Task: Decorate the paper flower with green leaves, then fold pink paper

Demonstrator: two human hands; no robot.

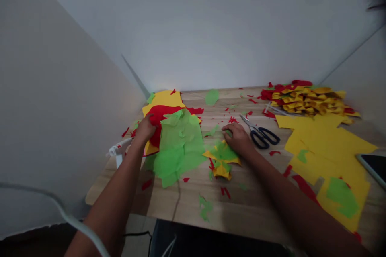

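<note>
Pale walls [211,28] rise behind a wood-grain table [256,213]. I see the left hand [146,128] on red paper [166,110] left of centre, the right hand [238,138] by green-and-yellow scraps [223,155] at lower centre; whether fingers grip, I can't tell.

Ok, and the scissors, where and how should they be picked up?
Probably by the dark handles, with the right hand coming from the near right side. The scissors lie flat just right of that hand; their loops face near and rightward, while the pointed blades aim leftward and away, toward the wall.
</note>
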